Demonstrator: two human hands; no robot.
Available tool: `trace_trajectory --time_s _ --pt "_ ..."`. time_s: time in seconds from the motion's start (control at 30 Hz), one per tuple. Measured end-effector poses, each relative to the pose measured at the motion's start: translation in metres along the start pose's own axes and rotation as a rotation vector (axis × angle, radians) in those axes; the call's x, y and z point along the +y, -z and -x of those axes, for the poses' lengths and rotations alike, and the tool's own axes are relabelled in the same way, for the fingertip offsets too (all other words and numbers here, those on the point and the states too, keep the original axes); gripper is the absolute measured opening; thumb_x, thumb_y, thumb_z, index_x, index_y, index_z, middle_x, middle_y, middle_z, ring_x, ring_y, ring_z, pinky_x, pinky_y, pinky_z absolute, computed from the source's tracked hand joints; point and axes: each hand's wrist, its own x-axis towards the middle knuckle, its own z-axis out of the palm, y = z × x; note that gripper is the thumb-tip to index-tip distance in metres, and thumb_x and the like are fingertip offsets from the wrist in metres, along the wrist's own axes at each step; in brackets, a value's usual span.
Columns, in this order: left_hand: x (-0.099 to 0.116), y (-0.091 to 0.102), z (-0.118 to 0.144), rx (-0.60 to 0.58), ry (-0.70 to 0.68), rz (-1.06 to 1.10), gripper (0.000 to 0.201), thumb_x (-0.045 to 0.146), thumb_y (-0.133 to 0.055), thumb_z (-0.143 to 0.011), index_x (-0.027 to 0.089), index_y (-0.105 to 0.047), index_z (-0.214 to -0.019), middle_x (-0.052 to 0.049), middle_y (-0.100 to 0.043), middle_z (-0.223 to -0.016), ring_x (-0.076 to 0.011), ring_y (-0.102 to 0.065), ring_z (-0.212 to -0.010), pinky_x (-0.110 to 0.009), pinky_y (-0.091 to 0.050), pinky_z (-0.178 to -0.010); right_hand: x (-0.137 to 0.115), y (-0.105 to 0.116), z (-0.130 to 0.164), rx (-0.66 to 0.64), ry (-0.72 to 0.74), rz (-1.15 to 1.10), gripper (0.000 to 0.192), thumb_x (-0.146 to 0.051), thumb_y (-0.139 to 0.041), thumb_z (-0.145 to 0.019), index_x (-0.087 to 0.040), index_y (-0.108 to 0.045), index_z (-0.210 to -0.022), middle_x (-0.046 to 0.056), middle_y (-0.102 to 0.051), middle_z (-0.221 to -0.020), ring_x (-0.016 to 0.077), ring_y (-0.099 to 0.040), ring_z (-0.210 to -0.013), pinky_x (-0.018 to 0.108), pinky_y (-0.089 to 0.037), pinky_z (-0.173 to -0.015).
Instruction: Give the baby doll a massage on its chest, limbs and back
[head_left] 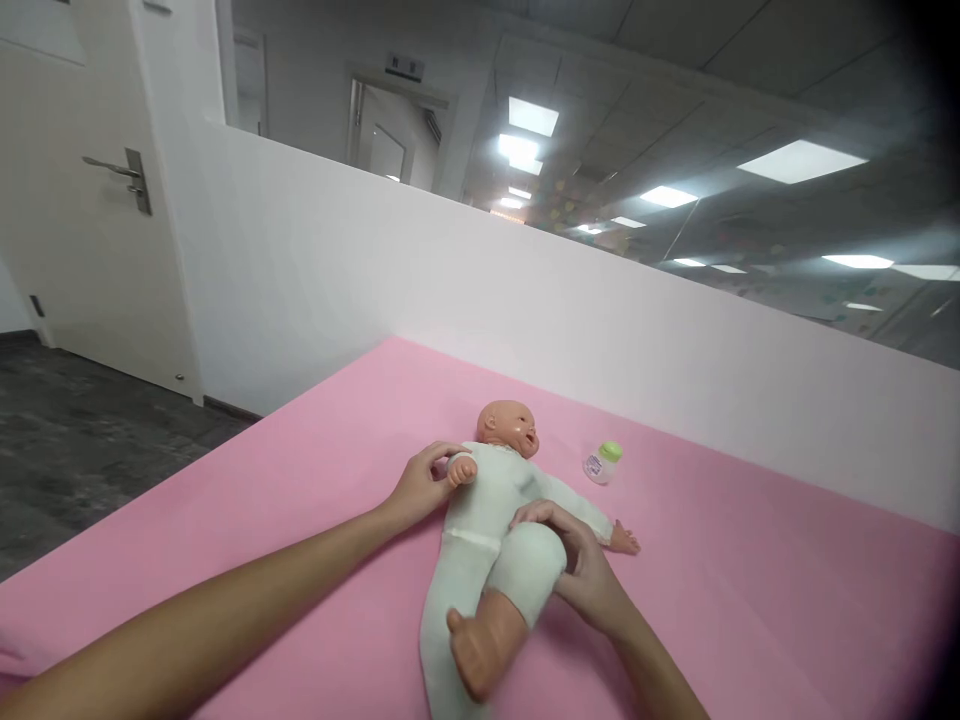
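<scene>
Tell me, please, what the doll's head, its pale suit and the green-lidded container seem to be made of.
Doll's head: probably smooth plastic or vinyl; it shows glossy highlights.
Pale suit: likely soft fabric, matte, with a waist seam.
Container: translucent, pink showing through; perhaps plastic, glass possible.

We see smooth plastic with a glossy shine on the doll's head (501, 422) and bare foot (487, 648), and soft-looking matt cloth on its suit (491, 492). The small jar (598, 468) looks to us like smooth, half-clear plastic with a plastic lid (611, 451), and the pink cover (322, 470) looks even and matt. We make out dull-sheened metal on the door handle (138, 180), and a smooth matt finish on the white wall (315, 240)
</scene>
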Motion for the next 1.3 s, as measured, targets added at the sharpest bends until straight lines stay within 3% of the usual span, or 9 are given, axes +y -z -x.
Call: trace_trajectory --time_s 0.2,0.4,0.53,0.7,0.8,0.97,1.07,1.2,1.3 --pt "-0.004 -0.002 -0.001 0.056 0.016 0.088 0.039 0.046 -0.075 -0.086 0.017 -0.068 -0.11 -0.008 -0.072 -0.107 -0.0228 -0.066 -0.1 -0.032 -0.052 -0.086 -0.028 0.029 0.006 -0.37 -0.078 0.073 0.031 -0.03 -0.078 -0.081 -0.025 -0.07 -0.11 0.008 -0.074 -0.11 0.0256 -0.072 -0.101 0.045 -0.059 -0.091" --pt "-0.01 0.002 -0.004 0.182 0.176 0.177 0.037 0.04 -0.078 -0.078 0.015 -0.067 -0.102 -0.011 -0.073 -0.103 -0.0286 -0.068 -0.102 -0.039 -0.053 -0.092 -0.051 0.038 0.003 -0.554 0.079 0.174 0.02 -0.025 -0.076 -0.086 -0.03 -0.08 -0.105 0.004 -0.079 -0.103 0.0226 -0.075 -0.101 0.042 -0.062 -0.089" --pt "-0.005 0.007 -0.004 0.238 0.208 0.148 0.043 0.042 -0.075 -0.082 0.013 -0.065 -0.112 -0.015 -0.072 -0.115 -0.0314 -0.067 -0.112 -0.041 -0.052 -0.098 -0.052 0.04 0.002 -0.558 0.237 0.28 0.025 -0.026 -0.075 -0.087 -0.032 -0.08 -0.111 0.005 -0.08 -0.107 0.0215 -0.076 -0.105 0.042 -0.062 -0.088" --pt "0.006 0.012 0.0 0.194 0.292 0.365 0.042 0.04 -0.082 -0.081 0.013 -0.066 -0.109 -0.015 -0.074 -0.112 -0.0317 -0.071 -0.108 -0.041 -0.059 -0.095 -0.032 0.049 0.001 -0.332 0.553 0.432 0.033 -0.06 -0.078 -0.078 -0.032 -0.083 -0.096 0.001 -0.078 -0.077 0.0194 -0.078 -0.077 0.034 -0.062 -0.072" --pt "0.012 0.015 0.001 0.224 0.377 0.489 0.033 0.029 -0.083 -0.082 0.013 -0.067 -0.106 -0.015 -0.075 -0.111 -0.0311 -0.073 -0.106 -0.041 -0.062 -0.095 -0.032 0.053 -0.002 -0.313 0.626 0.413 0.043 -0.071 -0.075 -0.074 -0.032 -0.083 -0.09 -0.001 -0.076 -0.072 0.018 -0.077 -0.073 0.031 -0.061 -0.072" --pt "0.019 0.022 0.006 0.274 0.523 0.579 0.021 0.026 -0.075 -0.094 0.011 -0.071 -0.107 -0.018 -0.074 -0.117 -0.0307 -0.071 -0.115 -0.036 -0.063 -0.096 -0.051 0.049 0.001 -0.49 0.469 0.192 0.029 -0.052 -0.065 -0.094 -0.029 -0.083 -0.094 0.001 -0.082 -0.094 0.0155 -0.078 -0.096 0.028 -0.06 -0.08" --pt "0.022 0.025 0.012 0.317 0.591 0.649 0.019 0.023 -0.068 -0.098 0.01 -0.069 -0.113 -0.019 -0.073 -0.12 -0.0299 -0.072 -0.115 -0.034 -0.065 -0.091 -0.049 0.043 0.005 -0.492 0.331 0.04 0.026 -0.043 -0.063 -0.098 -0.029 -0.084 -0.092 0.001 -0.083 -0.098 0.0165 -0.078 -0.1 0.031 -0.062 -0.084" --pt "0.029 0.03 0.024 0.382 0.681 0.786 0.032 0.02 -0.06 -0.102 0.005 -0.058 -0.131 -0.024 -0.071 -0.119 -0.031 -0.075 -0.108 -0.037 -0.068 -0.085 -0.036 0.042 0.005 -0.535 0.069 -0.08 0.026 -0.046 -0.065 -0.094 -0.027 -0.083 -0.095 0.002 -0.081 -0.108 0.0191 -0.075 -0.111 0.041 -0.056 -0.103" --pt "0.04 0.034 0.041 0.392 0.716 0.799 0.048 0.017 -0.058 -0.101 0.004 -0.047 -0.146 -0.024 -0.071 -0.121 -0.0304 -0.075 -0.107 -0.037 -0.068 -0.085 -0.032 0.044 0.005 -0.545 0.008 -0.116 0.028 -0.047 -0.064 -0.094 -0.027 -0.083 -0.095 0.001 -0.081 -0.111 0.0187 -0.073 -0.116 0.041 -0.052 -0.109"
